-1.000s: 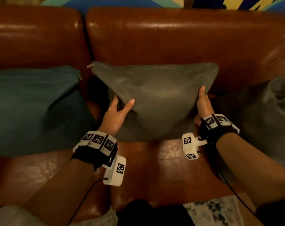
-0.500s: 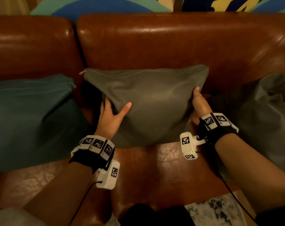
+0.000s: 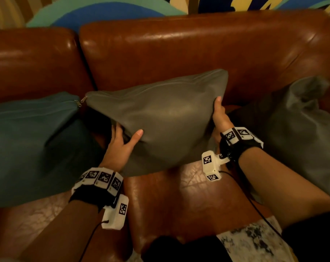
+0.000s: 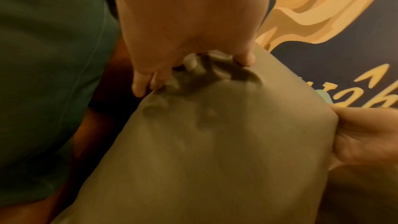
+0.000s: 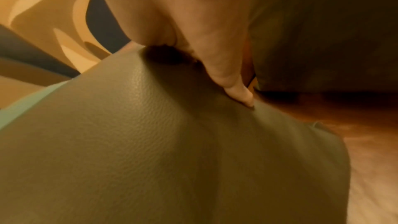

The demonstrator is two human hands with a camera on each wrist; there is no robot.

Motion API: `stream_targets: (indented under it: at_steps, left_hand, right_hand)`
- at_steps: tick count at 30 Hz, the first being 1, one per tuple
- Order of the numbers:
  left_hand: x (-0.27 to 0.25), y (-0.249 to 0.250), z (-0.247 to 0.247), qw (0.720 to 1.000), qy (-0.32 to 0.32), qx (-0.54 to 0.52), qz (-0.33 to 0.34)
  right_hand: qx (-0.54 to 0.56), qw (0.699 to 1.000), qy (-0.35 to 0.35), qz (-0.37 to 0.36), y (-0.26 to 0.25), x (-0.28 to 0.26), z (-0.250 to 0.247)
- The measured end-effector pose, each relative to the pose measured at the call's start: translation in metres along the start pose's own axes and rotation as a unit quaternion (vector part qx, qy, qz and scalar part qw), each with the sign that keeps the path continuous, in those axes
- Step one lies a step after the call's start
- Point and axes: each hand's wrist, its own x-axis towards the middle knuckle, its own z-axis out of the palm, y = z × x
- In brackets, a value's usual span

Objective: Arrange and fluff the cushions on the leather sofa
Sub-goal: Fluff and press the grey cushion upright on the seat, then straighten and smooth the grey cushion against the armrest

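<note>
A grey leather cushion [image 3: 166,118] stands against the back of the brown leather sofa [image 3: 179,48], tilted so its right top corner is higher. My left hand [image 3: 122,142] grips its lower left side, thumb on the front and fingers behind; in the left wrist view the left hand [image 4: 189,64] bunches the grey cushion [image 4: 215,151] in a pinch. My right hand [image 3: 219,116] holds the right edge, thumb up along the front. In the right wrist view the right hand [image 5: 193,52] presses into the grey cushion [image 5: 150,142], with the other fingers hidden behind.
A teal cushion [image 3: 32,144] lies on the left seat, its zip end close to the grey one. Another dark grey cushion [image 3: 300,133] slumps at the right. Bare seat leather [image 3: 185,201] shows in front. A patterned rug [image 3: 254,242] lies below the sofa's front edge.
The grey cushion has tilted, its right top corner rising and its left corner dropping toward the teal cushion. Both hands kept their hold and shifted with it.
</note>
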Motion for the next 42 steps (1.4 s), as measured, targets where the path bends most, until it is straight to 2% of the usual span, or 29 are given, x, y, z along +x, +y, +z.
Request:
stream_targets:
  at_steps: [2,3,5,7,9,13,16,18,21,24,27,29,31,33,36,38,40,42]
  left_hand:
    - [-0.006,0.008,0.002,0.999,0.041,0.021,0.003]
    - [-0.011,0.014,0.003,0.996,0.087,0.027,0.014]
    - [-0.026,0.028,0.006,0.975,0.206,0.044,0.066]
    - [-0.043,0.046,0.011,0.948,0.276,0.078,0.138]
    - [-0.054,0.066,0.022,0.943,0.253,0.115,0.182]
    - [-0.061,0.121,0.074,0.945,0.118,0.144,0.269]
    - [-0.059,0.164,0.133,0.932,0.013,0.141,0.335]
    - [-0.052,0.188,0.179,0.916,-0.064,0.158,0.362]
    - [-0.037,0.222,0.247,0.904,-0.158,0.182,0.354]
    - [-0.022,0.259,0.304,0.91,-0.202,0.184,0.312]
    - [0.007,0.283,0.35,0.91,-0.225,0.229,0.261]
    - [0.028,0.285,0.373,0.908,-0.217,0.259,0.248]
    - [0.039,0.284,0.384,0.92,-0.174,0.257,0.241]
    - [0.044,0.286,0.385,0.939,-0.117,0.237,0.221]
    - [0.05,0.283,0.38,0.96,-0.067,0.184,0.202]
    - [0.052,0.278,0.377,0.972,-0.031,0.161,0.169]
    - [0.053,0.276,0.378,0.975,-0.007,0.157,0.16]
    - [0.054,0.286,0.386,0.976,-0.034,0.122,0.178]
  right_hand:
    - [0.016,1.0,-0.021,0.011,0.004,0.0,-0.01]
    - [0.04,0.998,-0.032,0.021,0.003,-0.005,-0.018]
    - [0.066,0.995,-0.055,0.042,-0.001,-0.021,-0.036]
    - [0.078,0.995,-0.059,0.03,-0.002,-0.035,-0.061]
    - [0.068,0.997,-0.024,-0.024,-0.003,-0.051,-0.092]
    - [0.028,0.988,0.091,-0.122,0.001,-0.079,-0.174]
    - [0.018,0.971,0.188,-0.146,0.012,-0.098,-0.241]
    - [-0.005,0.961,0.255,-0.108,0.034,-0.101,-0.285]
    - [-0.03,0.934,0.355,0.001,0.083,-0.09,-0.342]
    - [-0.049,0.927,0.363,0.086,0.122,-0.071,-0.374]
    - [0.024,0.948,0.298,0.11,0.14,-0.057,-0.387]
    - [0.079,0.958,0.25,0.117,0.15,-0.048,-0.393]
    - [0.093,0.966,0.205,0.126,0.151,-0.045,-0.402]
    - [0.084,0.974,0.187,0.101,0.142,-0.051,-0.415]
    - [0.093,0.972,0.215,-0.007,0.13,-0.065,-0.435]
    - [0.127,0.966,0.22,-0.038,0.13,-0.074,-0.437]
    - [0.158,0.958,0.239,-0.014,0.14,-0.077,-0.429]
    - [0.235,0.933,0.272,0.027,0.151,-0.081,-0.419]
